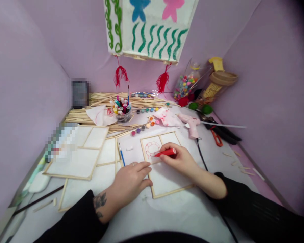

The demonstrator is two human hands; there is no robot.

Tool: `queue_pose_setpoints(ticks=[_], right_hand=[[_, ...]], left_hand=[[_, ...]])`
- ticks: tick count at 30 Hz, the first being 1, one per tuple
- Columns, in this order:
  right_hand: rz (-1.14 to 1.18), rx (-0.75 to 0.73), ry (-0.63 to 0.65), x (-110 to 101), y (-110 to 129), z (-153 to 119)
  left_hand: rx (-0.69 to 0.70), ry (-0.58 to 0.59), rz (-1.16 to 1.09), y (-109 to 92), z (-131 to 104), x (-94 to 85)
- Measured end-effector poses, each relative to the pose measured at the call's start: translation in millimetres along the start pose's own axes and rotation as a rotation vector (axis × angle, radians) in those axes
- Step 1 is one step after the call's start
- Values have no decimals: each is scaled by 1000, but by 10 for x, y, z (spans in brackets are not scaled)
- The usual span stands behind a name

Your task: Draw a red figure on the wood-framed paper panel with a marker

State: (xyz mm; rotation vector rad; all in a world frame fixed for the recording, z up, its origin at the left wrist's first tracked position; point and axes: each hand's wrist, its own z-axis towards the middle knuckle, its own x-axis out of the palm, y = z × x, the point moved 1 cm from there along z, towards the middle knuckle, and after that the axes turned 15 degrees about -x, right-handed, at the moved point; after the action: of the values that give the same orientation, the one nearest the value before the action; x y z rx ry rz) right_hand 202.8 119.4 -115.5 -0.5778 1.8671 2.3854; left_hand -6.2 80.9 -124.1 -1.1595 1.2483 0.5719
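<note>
My right hand (178, 160) is closed round a red marker (169, 152), its tip down at a white panel framed with thin wooden sticks (172, 179). On the panel's upper left part is a red ring-shaped drawing (152, 149), made of small rounded segments. My left hand (131, 179) lies flat with fingers stretched out, fingertips resting on the left edge of the frame. A blue paintbrush (121, 154) and a white eraser (129, 148) lie just beyond my left hand.
More stick-framed panels (73, 163) lie at left. Behind are a tub of markers (122, 113), wooden sticks (98, 99) and small paint pots (143, 128). At right lies a pink glue gun (191, 124) with a cord, beside black-handled tools (223, 131). A painted lantern (152, 33) with red tassels hangs above.
</note>
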Motion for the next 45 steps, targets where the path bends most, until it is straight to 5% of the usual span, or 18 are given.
queue_pose_setpoints(ticks=[10,18,27,45], right_hand=[[-54,-22,33,114,-119,-49],[69,-23,-410,-50,-276,-29],[149,-14,-361,-2,-295,-54],[-87,27,-178,-151,-226,95]], left_hand=[[-4,24,5,-6,15,-19],[-10,30,4,10,5,11],[-15,32,7,13,10,2],[5,4,7,20,20,14]])
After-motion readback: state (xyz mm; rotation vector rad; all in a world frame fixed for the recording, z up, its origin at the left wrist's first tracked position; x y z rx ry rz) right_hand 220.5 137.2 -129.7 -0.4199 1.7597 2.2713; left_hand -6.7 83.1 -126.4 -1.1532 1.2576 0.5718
